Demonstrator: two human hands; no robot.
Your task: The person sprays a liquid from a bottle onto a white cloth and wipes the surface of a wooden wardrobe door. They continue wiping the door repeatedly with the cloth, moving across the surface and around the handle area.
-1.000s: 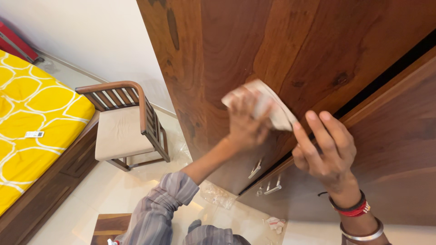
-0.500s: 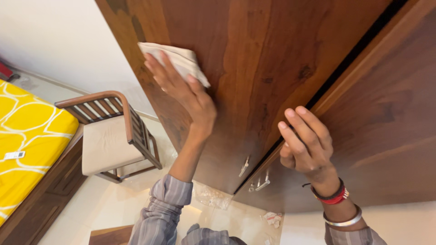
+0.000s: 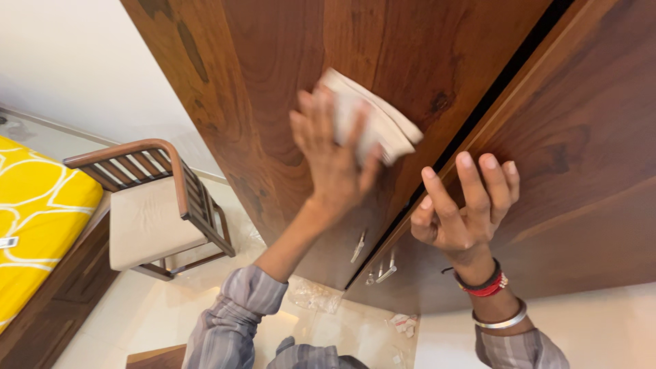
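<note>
Dark walnut-grain wooden wardrobe door [image 3: 287, 89] filled most of the view, glossy finish, with a second matching wooden door [image 3: 581, 157] to its right and a black gap between them. Small metal pull handles [image 3: 372, 263] sat low on both doors, near the gap.

Our left hand [image 3: 335, 160] pressed a folded off-white cloth [image 3: 372, 123] flat against the left door, fingers spread over it, cloth pinned between palm and wood; the hand was motion-blurred. Our right hand [image 3: 468, 205] was at the inner edge of the right door, fingers extended and loosely curled, holding nothing; we could not tell whether it touched the wood.

White wall ran behind the wardrobe on the left. Below it stood a dark wooden armchair with slatted back and beige seat cushion [image 3: 147, 215], just beside a bed with a yellow-and-white patterned cover [image 3: 37, 219]. Pale tiled floor [image 3: 171, 301] had crumpled clear plastic wrap [image 3: 314, 295] near the wardrobe base.
</note>
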